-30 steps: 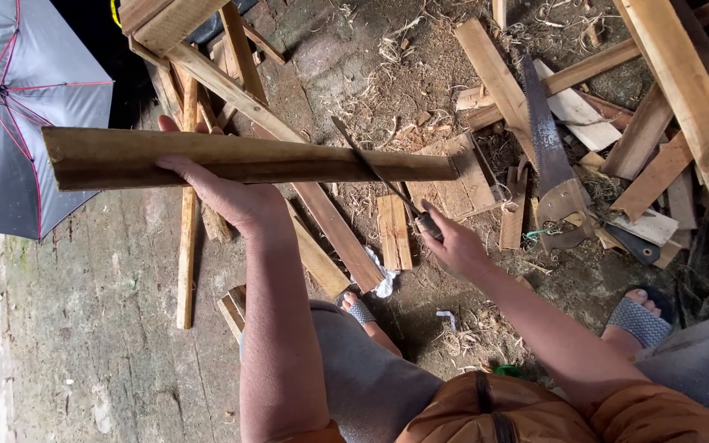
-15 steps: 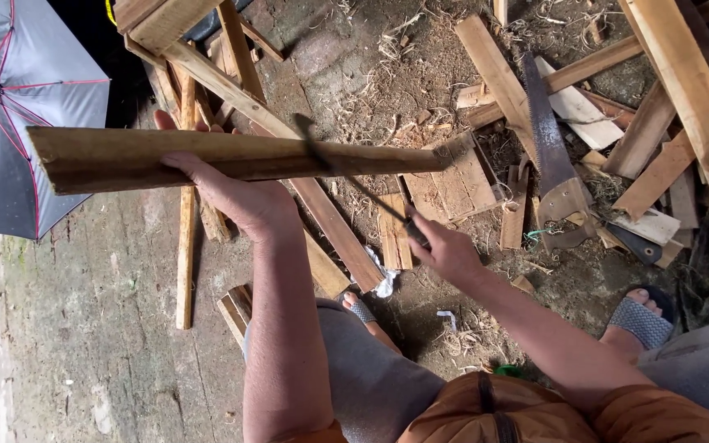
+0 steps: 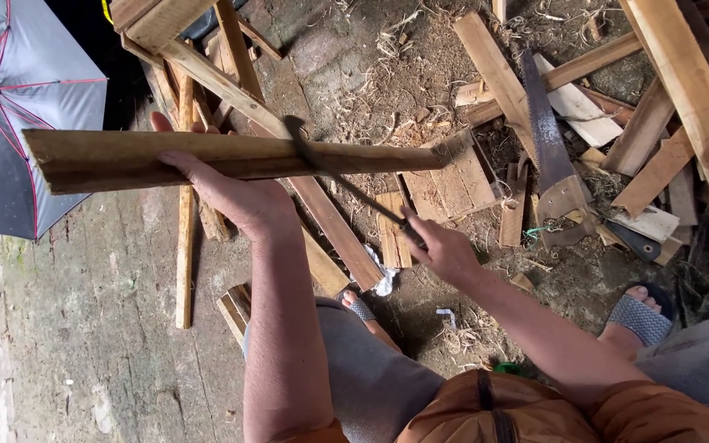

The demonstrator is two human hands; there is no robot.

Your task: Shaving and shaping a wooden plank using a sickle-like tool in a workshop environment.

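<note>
My left hand (image 3: 231, 193) grips a long, weathered wooden plank (image 3: 354, 160) from below and holds it level across the view, above the ground. My right hand (image 3: 445, 250) is closed on the thin handle of a dark tool (image 3: 346, 184). The tool's handle slants up to the left. Its dark head lies against the plank's upper edge near the middle. What kind of head it has is too dark to tell.
A handsaw (image 3: 547, 143) lies on the dirt among offcuts and shavings at the right. Thick planks (image 3: 683, 74) are piled at the far right, and a wooden frame (image 3: 207, 74) lies behind the plank. An open grey umbrella (image 3: 18, 98) is at the left. My sandalled feet (image 3: 642, 316) are below.
The tool's head has swung left and now sits on the plank's upper edge. The plank has shifted slightly left. Both hands have kept their grips.
</note>
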